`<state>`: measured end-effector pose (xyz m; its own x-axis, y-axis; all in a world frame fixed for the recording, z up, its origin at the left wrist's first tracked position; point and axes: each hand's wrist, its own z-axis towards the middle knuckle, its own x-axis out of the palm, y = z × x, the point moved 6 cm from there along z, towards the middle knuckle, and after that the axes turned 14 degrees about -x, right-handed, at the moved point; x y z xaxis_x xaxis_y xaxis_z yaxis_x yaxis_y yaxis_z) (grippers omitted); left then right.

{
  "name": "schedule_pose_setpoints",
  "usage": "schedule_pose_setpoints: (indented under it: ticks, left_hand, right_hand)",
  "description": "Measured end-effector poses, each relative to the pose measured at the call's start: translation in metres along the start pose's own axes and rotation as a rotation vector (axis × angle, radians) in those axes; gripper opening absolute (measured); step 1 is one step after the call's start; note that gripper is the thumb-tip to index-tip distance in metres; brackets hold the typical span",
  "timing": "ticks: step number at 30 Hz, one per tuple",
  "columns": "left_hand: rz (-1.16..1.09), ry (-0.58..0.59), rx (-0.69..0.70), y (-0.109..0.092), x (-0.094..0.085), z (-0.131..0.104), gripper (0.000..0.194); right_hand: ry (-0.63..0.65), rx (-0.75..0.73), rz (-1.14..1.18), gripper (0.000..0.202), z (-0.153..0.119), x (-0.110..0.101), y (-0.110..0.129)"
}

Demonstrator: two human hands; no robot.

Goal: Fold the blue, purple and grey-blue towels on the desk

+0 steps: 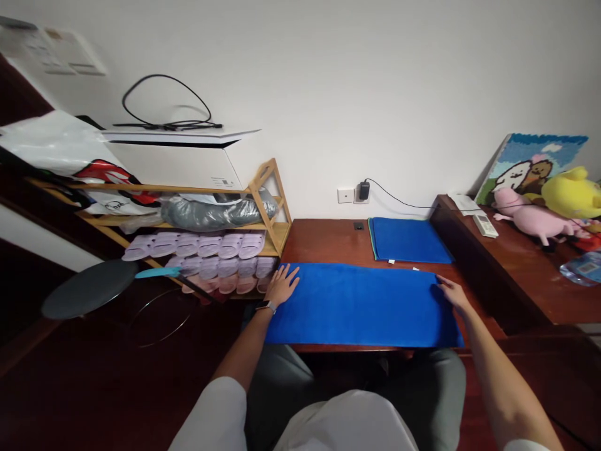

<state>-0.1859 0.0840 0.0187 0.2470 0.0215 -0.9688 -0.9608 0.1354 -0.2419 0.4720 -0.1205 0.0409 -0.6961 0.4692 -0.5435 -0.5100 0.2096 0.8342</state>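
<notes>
Blue rectangular cloth (366,307) lies flat along the near edge of the reddish-brown wooden tabletop (323,241). On its left end rests the left hand (282,285), fingers spread and released, a grey-cased watch (267,305) at the wrist, while the right hand (454,294) touches its far right corner, though whether those fingers pinch the fabric I cannot tell. Beyond, a smaller folded blue cloth with green edging (410,240) lies toward the tabletop's far right corner, near a black adapter (364,190) plugged into the white wall (300,125).
</notes>
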Motion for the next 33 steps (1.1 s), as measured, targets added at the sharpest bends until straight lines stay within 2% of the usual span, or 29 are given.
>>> schedule_pose_setpoints:
  ticks: [3, 6, 9, 13, 18, 23, 27, 33]
  left_hand:
    - [0.0, -0.005, -0.008, 0.001, 0.0, 0.0, 0.062]
    - [0.0, -0.015, -0.018, 0.003, 0.0, 0.001, 0.063]
    - [0.013, -0.016, -0.033, 0.005, 0.002, 0.004, 0.063]
    - [0.014, -0.007, -0.055, 0.007, 0.004, 0.006, 0.064]
    - [0.034, -0.028, -0.026, 0.0, 0.0, 0.011, 0.064]
    - [0.004, 0.004, -0.012, -0.01, 0.008, 0.019, 0.064]
    - [0.018, 0.028, -0.039, -0.01, 0.016, 0.021, 0.066]
    - [0.033, 0.057, -0.08, -0.005, 0.016, 0.024, 0.069]
  right_hand:
    - [-0.026, -0.096, -0.173, 0.049, 0.009, 0.011, 0.004]
    - [-0.007, -0.178, -0.385, 0.047, 0.01, 0.03, 0.014]
    - [0.114, -0.248, -0.586, 0.052, 0.007, 0.056, 0.022]
    - [0.275, -0.295, -0.698, 0.061, -0.002, 0.084, 0.017]
    - [0.317, -0.259, -0.786, 0.067, -0.005, 0.089, 0.009]
    - [0.333, -0.313, -0.794, 0.066, -0.002, 0.101, 0.023]
    - [0.361, -0.225, -0.775, 0.069, 0.001, 0.107, 0.02]
    - [0.386, -0.187, -0.763, 0.07, 0.005, 0.103, 0.021]
